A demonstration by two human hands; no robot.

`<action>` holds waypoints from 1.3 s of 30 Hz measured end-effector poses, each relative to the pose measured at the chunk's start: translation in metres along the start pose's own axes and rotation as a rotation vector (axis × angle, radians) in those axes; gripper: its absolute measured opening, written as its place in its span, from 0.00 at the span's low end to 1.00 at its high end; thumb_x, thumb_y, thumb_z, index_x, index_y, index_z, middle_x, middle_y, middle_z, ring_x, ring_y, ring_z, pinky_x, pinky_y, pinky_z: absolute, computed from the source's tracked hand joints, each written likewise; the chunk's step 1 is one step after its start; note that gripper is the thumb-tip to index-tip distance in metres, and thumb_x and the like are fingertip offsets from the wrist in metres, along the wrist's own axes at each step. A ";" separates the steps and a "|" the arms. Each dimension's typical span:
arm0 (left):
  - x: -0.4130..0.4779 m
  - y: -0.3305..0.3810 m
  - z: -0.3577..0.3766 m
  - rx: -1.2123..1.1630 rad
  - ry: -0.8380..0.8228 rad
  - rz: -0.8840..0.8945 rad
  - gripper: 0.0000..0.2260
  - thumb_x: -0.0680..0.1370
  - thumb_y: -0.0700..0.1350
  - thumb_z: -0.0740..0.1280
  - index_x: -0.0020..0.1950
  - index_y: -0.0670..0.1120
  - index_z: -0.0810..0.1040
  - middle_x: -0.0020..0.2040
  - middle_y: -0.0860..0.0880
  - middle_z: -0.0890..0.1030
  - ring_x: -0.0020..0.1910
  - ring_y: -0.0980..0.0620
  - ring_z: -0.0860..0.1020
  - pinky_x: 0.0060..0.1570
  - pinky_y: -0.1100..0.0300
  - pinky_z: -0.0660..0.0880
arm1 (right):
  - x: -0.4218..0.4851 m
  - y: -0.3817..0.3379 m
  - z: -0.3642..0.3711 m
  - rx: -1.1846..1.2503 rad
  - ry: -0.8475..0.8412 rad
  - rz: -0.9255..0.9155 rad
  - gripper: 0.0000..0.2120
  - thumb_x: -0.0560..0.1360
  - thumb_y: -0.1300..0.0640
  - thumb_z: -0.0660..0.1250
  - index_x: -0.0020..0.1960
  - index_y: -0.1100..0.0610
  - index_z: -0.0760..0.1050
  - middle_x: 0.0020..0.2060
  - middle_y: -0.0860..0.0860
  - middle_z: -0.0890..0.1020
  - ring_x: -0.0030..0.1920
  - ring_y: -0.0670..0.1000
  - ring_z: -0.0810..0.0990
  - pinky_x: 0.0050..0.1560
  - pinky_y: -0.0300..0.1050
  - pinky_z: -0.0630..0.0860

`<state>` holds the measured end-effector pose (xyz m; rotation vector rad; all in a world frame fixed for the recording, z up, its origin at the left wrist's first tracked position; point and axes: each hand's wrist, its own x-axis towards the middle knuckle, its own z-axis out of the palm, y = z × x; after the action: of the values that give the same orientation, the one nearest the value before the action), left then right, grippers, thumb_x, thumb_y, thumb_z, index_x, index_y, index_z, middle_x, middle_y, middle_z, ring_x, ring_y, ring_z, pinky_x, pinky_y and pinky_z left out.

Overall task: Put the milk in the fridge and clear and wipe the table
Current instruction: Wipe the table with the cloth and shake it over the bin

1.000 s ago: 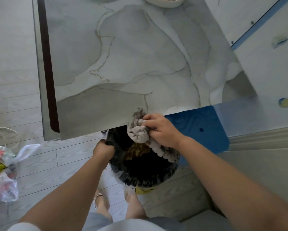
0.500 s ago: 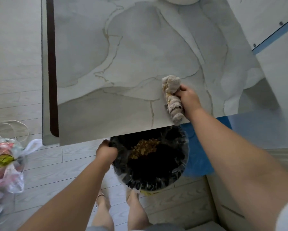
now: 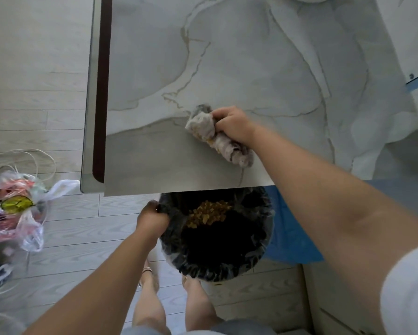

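Bunched cloth (image 3: 217, 139) on desk (image 3: 154, 68), long axis diagonal, far-left to near-right, yellow crumbs (image 3: 210, 142) clinging to near side. Over it right hand (image 3: 232, 124), fingers curled round cloth, forearm crossing near desk edge. Below that edge, toward person: bin (image 3: 258, 250), left hand (image 3: 152, 218) fingers gripping its rim.

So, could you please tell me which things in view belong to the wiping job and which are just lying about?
Part of the job:
- cloth, gripped by the right hand
- table, under the cloth
- bin, its rim held by the left hand
- crumbs in the bin

Lying about:
- plastic bag on the floor
- white cord beside it
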<state>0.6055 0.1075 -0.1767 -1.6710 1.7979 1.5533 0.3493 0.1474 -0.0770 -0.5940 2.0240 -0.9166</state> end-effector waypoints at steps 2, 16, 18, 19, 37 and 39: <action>-0.002 0.000 0.000 -0.007 -0.004 -0.006 0.05 0.72 0.35 0.60 0.42 0.44 0.70 0.37 0.43 0.74 0.38 0.44 0.72 0.31 0.59 0.64 | -0.009 0.004 0.009 -0.055 -0.060 0.001 0.19 0.59 0.65 0.59 0.48 0.68 0.78 0.47 0.66 0.81 0.45 0.56 0.78 0.53 0.56 0.76; -0.025 0.009 0.020 0.045 -0.062 0.028 0.06 0.73 0.35 0.60 0.49 0.40 0.70 0.42 0.40 0.74 0.43 0.40 0.74 0.39 0.55 0.70 | -0.118 0.041 0.024 -0.383 -0.312 -0.040 0.17 0.70 0.69 0.61 0.56 0.62 0.79 0.67 0.51 0.72 0.67 0.49 0.68 0.62 0.33 0.60; -0.028 0.007 0.021 0.062 -0.076 0.037 0.06 0.73 0.35 0.60 0.49 0.40 0.70 0.43 0.40 0.73 0.43 0.40 0.73 0.39 0.55 0.70 | -0.138 0.047 0.030 -0.423 -0.327 -0.047 0.16 0.71 0.69 0.61 0.56 0.65 0.79 0.65 0.53 0.74 0.66 0.51 0.69 0.61 0.34 0.61; -0.029 0.006 0.020 0.079 -0.080 0.043 0.06 0.73 0.35 0.60 0.49 0.40 0.70 0.43 0.40 0.73 0.43 0.40 0.73 0.39 0.55 0.70 | -0.147 0.051 0.035 -0.453 -0.335 -0.048 0.16 0.71 0.69 0.61 0.56 0.65 0.78 0.64 0.55 0.75 0.65 0.52 0.69 0.62 0.36 0.61; -0.023 0.009 -0.025 0.573 -0.348 0.291 0.04 0.77 0.40 0.57 0.51 0.43 0.69 0.42 0.43 0.75 0.36 0.47 0.73 0.31 0.58 0.67 | -0.224 0.081 0.155 0.030 0.407 0.472 0.17 0.72 0.69 0.60 0.59 0.63 0.77 0.63 0.54 0.73 0.65 0.53 0.69 0.60 0.35 0.61; -0.026 0.007 -0.027 0.637 -0.346 0.325 0.03 0.77 0.39 0.56 0.50 0.42 0.68 0.42 0.43 0.74 0.33 0.50 0.70 0.27 0.59 0.63 | -0.232 0.088 0.163 0.125 0.494 0.510 0.16 0.72 0.69 0.61 0.58 0.62 0.78 0.62 0.53 0.74 0.64 0.52 0.70 0.62 0.37 0.62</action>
<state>0.6200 0.1001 -0.1423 -0.8033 2.1224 1.0963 0.6059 0.2948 -0.0987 0.2473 2.3626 -0.9174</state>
